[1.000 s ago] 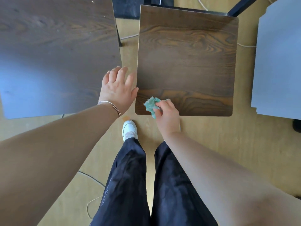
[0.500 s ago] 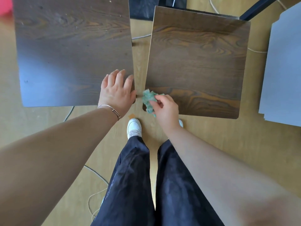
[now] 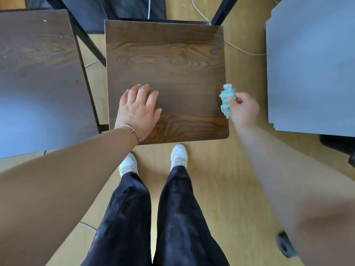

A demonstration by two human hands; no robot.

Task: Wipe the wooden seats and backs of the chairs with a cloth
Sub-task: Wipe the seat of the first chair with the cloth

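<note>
A dark wooden chair seat (image 3: 172,60) fills the middle of the head view, right in front of my feet. My left hand (image 3: 137,108) lies flat on its near left part, fingers spread, a thin bracelet on the wrist. My right hand (image 3: 243,108) is at the seat's right edge, shut on a crumpled teal cloth (image 3: 226,100) that touches that edge. A second dark wooden seat (image 3: 38,73) stands to the left, separated by a narrow gap.
A grey-blue tabletop (image 3: 311,64) stands close on the right. Black metal chair legs (image 3: 90,45) cross the gap at the back. White cords (image 3: 242,50) lie on the light wooden floor. A black caster (image 3: 284,244) shows at lower right.
My right hand has carried the cloth from the seat's near left corner across to its right edge. My left hand has shifted from the left seat onto the middle seat. The view moved right.
</note>
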